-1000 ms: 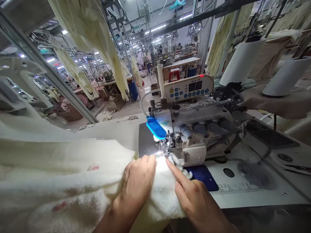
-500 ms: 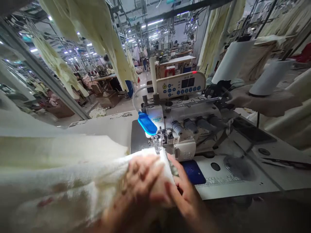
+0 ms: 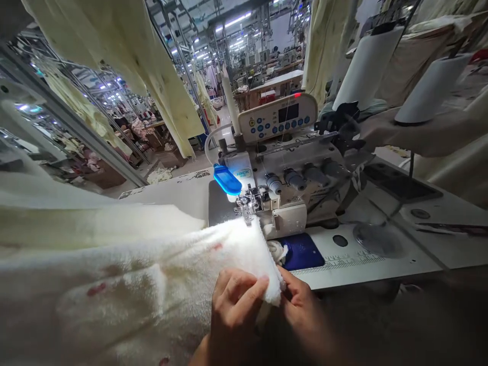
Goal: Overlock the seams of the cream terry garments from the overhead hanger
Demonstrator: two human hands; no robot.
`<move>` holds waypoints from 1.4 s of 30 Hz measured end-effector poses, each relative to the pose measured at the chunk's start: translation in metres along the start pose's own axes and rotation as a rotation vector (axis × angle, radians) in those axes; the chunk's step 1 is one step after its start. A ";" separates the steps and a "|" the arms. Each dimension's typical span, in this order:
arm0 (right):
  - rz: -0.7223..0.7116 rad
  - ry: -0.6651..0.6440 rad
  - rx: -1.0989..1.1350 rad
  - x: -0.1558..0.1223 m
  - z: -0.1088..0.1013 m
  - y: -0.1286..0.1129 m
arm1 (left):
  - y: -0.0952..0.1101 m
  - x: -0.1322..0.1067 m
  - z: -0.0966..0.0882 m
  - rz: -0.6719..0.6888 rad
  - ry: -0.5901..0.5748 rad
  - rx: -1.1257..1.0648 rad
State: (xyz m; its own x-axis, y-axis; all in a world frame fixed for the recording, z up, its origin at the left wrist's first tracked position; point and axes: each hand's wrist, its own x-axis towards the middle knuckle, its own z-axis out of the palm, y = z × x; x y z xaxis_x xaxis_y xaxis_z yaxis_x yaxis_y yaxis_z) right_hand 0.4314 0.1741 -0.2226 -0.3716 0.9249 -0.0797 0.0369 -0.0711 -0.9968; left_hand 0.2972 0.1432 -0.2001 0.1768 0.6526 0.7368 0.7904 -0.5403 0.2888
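Observation:
A fluffy white fabric (image 3: 183, 264) with reddish spots spreads from the left up to the presser foot (image 3: 247, 211) of a sewing machine (image 3: 297, 178). My left hand (image 3: 238, 300) pinches the fabric near its right edge, with thumb and fingers closed on it. On the other side of that edge, my right hand (image 3: 299, 300) grips the fabric's lower corner; part of its fingers is behind the cloth. Both hands are nearer to me than the needle area, which a lamp with a blue cover (image 3: 227, 179) lights.
A control panel (image 3: 280, 119) stands on the machine. Large white thread cones (image 3: 368, 66) are at the right. On the table lie a dark blue plate (image 3: 303, 251), a printed ruler (image 3: 353, 259) and dark scissors or tweezers (image 3: 453, 229). Pale yellow cloth (image 3: 125, 61) hangs overhead.
My left hand has moved back from near the presser foot toward me and pinches the fabric edge. My right hand has also drawn down to the corner. The view has shifted slightly.

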 end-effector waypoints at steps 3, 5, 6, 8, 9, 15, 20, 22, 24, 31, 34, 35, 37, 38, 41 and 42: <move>-0.011 0.013 -0.148 -0.017 -0.006 -0.005 | 0.007 -0.005 -0.002 0.010 0.012 0.043; -0.083 -0.015 -0.222 -0.021 -0.012 -0.011 | 0.010 -0.007 -0.003 0.003 0.015 0.021; -0.124 -0.040 -0.249 -0.022 -0.014 -0.014 | 0.011 -0.007 -0.004 -0.001 0.019 -0.001; -0.200 -0.074 -0.277 -0.022 -0.018 -0.019 | 0.013 -0.007 -0.006 0.016 0.022 -0.016; -0.235 -0.089 -0.275 -0.022 -0.019 -0.021 | 0.013 -0.007 -0.007 0.045 0.032 0.005; -0.536 0.008 -0.428 -0.021 -0.025 -0.019 | 0.018 -0.002 -0.012 0.121 0.035 0.311; -0.820 0.226 -0.665 -0.010 -0.030 -0.017 | 0.017 0.001 -0.007 0.112 0.006 0.275; -0.899 0.148 -0.631 -0.005 -0.031 -0.019 | 0.012 0.002 -0.003 0.123 0.048 0.237; -0.933 0.153 -0.621 -0.002 -0.031 -0.019 | 0.002 0.003 0.000 0.159 0.016 0.263; -0.977 0.238 -0.676 0.011 -0.032 -0.022 | -0.027 0.011 -0.003 0.249 -0.146 0.351; -0.997 0.264 -0.669 0.021 -0.031 -0.022 | -0.029 0.020 -0.009 0.238 -0.226 0.354; -1.005 0.273 -0.666 0.025 -0.031 -0.021 | -0.029 0.023 -0.010 0.216 -0.243 0.360; -1.024 0.287 -0.653 0.033 -0.031 -0.018 | -0.030 0.027 -0.012 0.166 -0.272 0.383; -1.032 0.285 -0.651 0.037 -0.031 -0.017 | -0.031 0.029 -0.013 0.140 -0.292 0.400; -1.067 0.262 -0.693 0.051 -0.034 -0.014 | -0.034 0.035 -0.013 0.068 -0.393 0.435; -1.078 0.265 -0.723 0.056 -0.035 -0.014 | -0.035 0.037 -0.013 0.041 -0.434 0.433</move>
State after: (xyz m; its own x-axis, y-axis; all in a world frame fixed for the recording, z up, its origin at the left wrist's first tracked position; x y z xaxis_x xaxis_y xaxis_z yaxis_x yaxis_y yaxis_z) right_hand 0.4426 0.2396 -0.2132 -0.3381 0.4428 0.8304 0.3531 0.8776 -0.3242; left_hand 0.2681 0.1796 -0.1750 0.3633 0.8418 0.3993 0.9281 -0.3644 -0.0762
